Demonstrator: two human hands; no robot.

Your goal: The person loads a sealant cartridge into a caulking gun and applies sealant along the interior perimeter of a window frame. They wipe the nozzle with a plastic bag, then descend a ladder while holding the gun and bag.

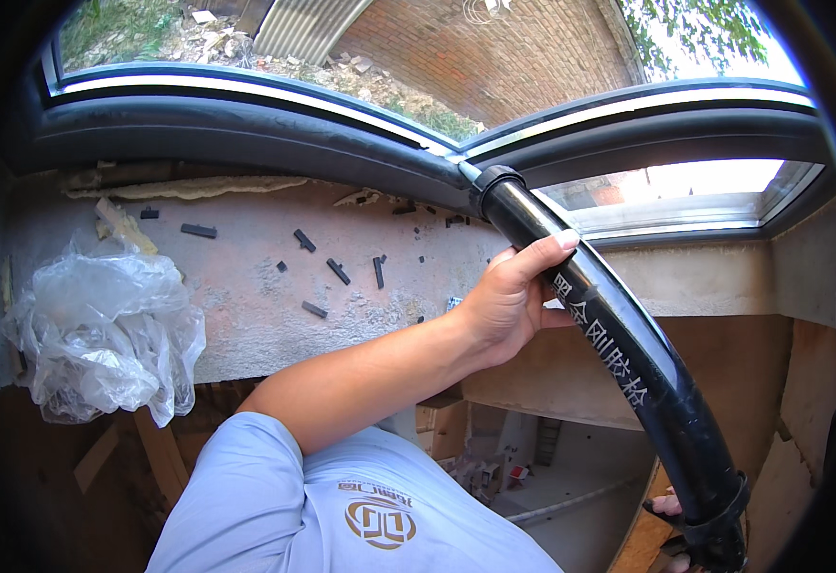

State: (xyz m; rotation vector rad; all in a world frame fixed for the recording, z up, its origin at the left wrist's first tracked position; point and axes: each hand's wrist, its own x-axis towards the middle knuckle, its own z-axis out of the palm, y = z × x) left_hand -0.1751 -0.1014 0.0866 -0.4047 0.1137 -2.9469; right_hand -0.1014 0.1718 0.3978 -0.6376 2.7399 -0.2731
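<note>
A long black caulking gun [662,382] slants from the window corner down to the lower right. My left hand [514,296] is closed around the front part of its barrel, thumb on top. The pale nozzle [471,173] points at the joint where two dark window frame sections [342,143] meet; whether it touches cannot be made out. At the gun's rear end my right hand [667,504] shows only in part, fingers at the handle, the rest hidden behind the barrel.
Several small black plastic pieces [339,271] lie scattered on the rough concrete sill [236,334]. A crumpled clear plastic bag [107,325] sits at its left end. Outside the glass stand a brick wall [475,57] and rubble. Far below is a floor [580,468] with loose items.
</note>
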